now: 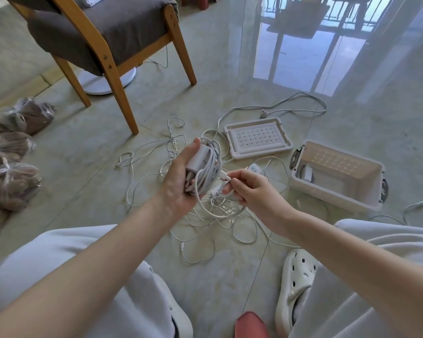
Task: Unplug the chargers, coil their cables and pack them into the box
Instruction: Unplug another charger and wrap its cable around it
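Observation:
My left hand [181, 181] grips a white charger brick with its cable coiled around it [205, 167], held above the floor. My right hand [249, 186] pinches the plug end of that white cable [226, 178] just right of the coil. Below both hands lies a tangle of white cables [205, 228] on the tiled floor. The open white plastic box [337, 193] stands to the right, with one white charger [307, 173] inside at its left end. Its lid [258, 137] lies flat beyond the hands.
A wooden chair with a grey cushion [103, 37] stands at the back left, a white round base [112, 81] under it. Tied bags [15, 152] line the left edge. Another cable with a plug [264, 113] loops behind the lid. My knees and a white clog [296, 286] fill the foreground.

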A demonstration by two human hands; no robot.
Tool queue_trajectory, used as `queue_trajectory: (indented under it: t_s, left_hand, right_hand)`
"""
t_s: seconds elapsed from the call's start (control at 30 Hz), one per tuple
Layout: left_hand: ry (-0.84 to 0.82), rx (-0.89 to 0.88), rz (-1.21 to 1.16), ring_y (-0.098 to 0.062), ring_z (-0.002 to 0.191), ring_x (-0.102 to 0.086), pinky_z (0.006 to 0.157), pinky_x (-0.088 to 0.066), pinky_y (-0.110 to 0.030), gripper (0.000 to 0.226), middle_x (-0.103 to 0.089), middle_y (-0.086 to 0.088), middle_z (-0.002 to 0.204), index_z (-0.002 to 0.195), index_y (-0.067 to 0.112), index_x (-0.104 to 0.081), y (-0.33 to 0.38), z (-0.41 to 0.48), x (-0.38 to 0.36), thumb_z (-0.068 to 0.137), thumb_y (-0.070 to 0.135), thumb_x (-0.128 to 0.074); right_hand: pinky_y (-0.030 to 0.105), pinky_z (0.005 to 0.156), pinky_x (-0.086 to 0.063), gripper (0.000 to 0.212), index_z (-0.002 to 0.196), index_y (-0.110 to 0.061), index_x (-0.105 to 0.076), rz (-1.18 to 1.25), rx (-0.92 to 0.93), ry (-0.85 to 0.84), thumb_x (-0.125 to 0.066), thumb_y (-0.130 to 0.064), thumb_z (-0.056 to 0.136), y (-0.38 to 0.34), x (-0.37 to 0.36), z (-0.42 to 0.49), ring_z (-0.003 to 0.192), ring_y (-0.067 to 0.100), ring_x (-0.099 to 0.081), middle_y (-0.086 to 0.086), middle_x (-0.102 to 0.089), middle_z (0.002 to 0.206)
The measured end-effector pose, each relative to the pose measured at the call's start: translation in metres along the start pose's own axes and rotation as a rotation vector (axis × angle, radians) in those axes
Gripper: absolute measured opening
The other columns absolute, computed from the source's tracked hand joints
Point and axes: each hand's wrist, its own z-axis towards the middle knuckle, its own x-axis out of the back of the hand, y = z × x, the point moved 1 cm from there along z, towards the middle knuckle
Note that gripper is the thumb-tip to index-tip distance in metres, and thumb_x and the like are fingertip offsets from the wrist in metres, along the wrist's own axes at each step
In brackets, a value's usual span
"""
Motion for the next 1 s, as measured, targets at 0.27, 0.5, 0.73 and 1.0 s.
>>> queue_trajectory:
  t_s: [0.27,0.5,0.73,1.0]
  left_hand:
    - [-0.009,0.062,0.133,-0.015,0.051,-0.062,0.048,-0.052,-0.021,0.036,-0.065,-0.006,0.064,0.082,0.007,-0.065,-0.015,-0.004,-0.004,0.088,0.042,-0.056]
    - [0.041,0.062,0.196,-0.018,0.058,-0.064,0.056,-0.054,-0.024,0.036,-0.066,-0.008,0.068,0.087,0.007,-0.065,-0.02,-0.001,-0.007,0.087,0.042,-0.059]
    - [0.107,0.122,0.129,-0.02,0.057,-0.062,0.06,-0.05,-0.028,0.034,-0.065,-0.006,0.067,0.084,0.011,-0.065,-0.026,-0.001,0.0,0.081,0.045,-0.063]
    - [0.152,0.023,0.155,-0.015,0.055,-0.062,0.057,-0.053,-0.026,0.031,-0.066,-0.004,0.066,0.086,0.012,-0.065,-0.025,0.002,-0.002,0.086,0.042,-0.06]
  right_hand:
    - [0.011,0.057,-0.046,0.01,0.083,-0.01,-0.061,0.316,-0.182,-0.042,-0.055,-0.008,0.09,0.001,-0.002,0.0,0.057,0.003,-0.051,0.0,-0.059,0.071]
    - [0.02,0.082,-0.05,0.034,0.108,-0.001,-0.057,0.674,-0.262,-0.105,-0.038,0.018,0.088,-0.004,-0.005,-0.006,0.093,0.016,-0.061,0.011,-0.065,0.097]
    - [0.027,0.078,-0.055,0.032,0.116,0.004,-0.052,0.439,-0.437,-0.174,-0.044,0.017,0.087,-0.004,-0.007,-0.011,0.085,0.02,-0.061,0.016,-0.063,0.102]
    - [0.012,0.056,-0.047,0.016,0.089,-0.007,-0.061,0.245,-0.403,-0.014,-0.05,0.005,0.091,0.001,-0.007,-0.011,0.063,0.007,-0.054,0.004,-0.06,0.076]
